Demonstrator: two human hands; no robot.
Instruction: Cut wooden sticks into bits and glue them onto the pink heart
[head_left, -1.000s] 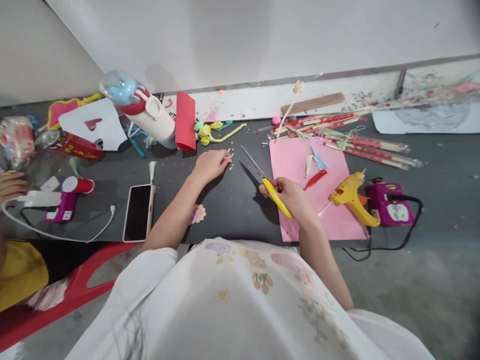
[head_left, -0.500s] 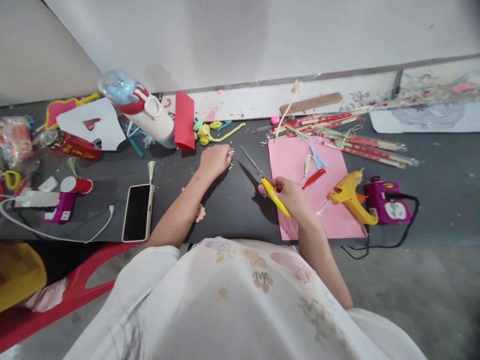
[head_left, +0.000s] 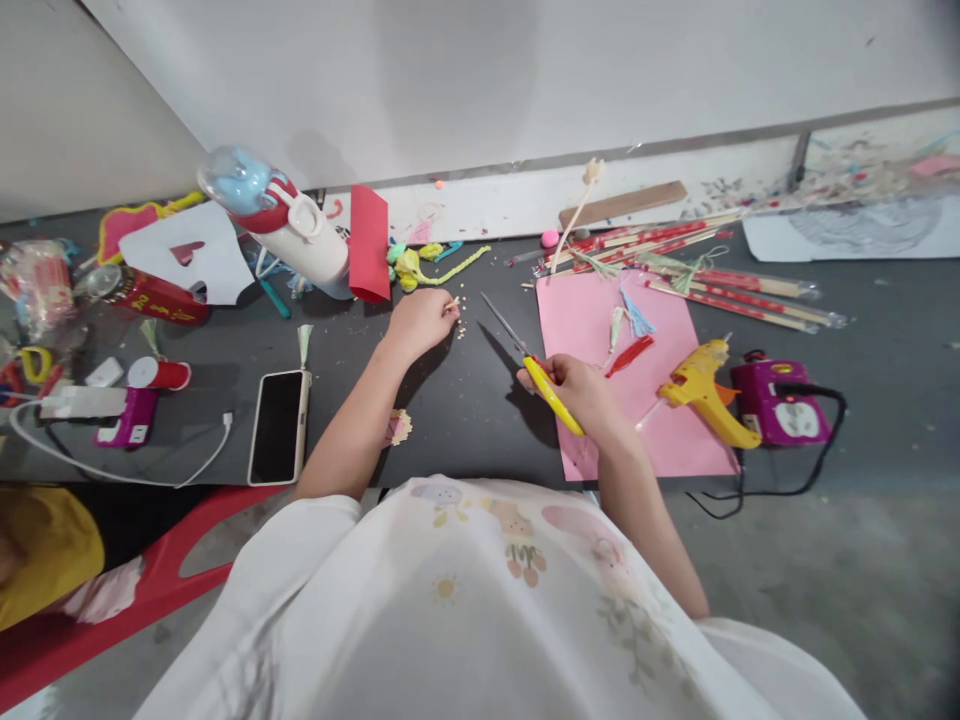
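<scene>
Over grey desk, scissors slanting diagonally, pointing away and leftward.

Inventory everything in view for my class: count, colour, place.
Metal scissors: one, yellow handles, centre
Small wooden bits: several, pale, centre
Rectangular paper sheet: one, pink, right
Thread tassels: several, multicoloured, scattered
Plastic glue gun: one, yellow, right
Boxy plastic adapters: two, purple, both sides
Wrapped printed sticks: several, red-cream, behind sheet
Lidded drinks bottle: one, white-red, left back
Folded paper card: one, red, beside bottle
Cylindrical drinks can: one, red, left
Flat phone: one, black, left front
Thread spool: one, red-white, left
Scalloped ornament: one, pink-cream, front
Plastic chair: one, red, lower left
Craft scraps: many, mixed, back
Left hand: one, bare, pinching a bit
Right hand: one, bare, holding scissors
</scene>
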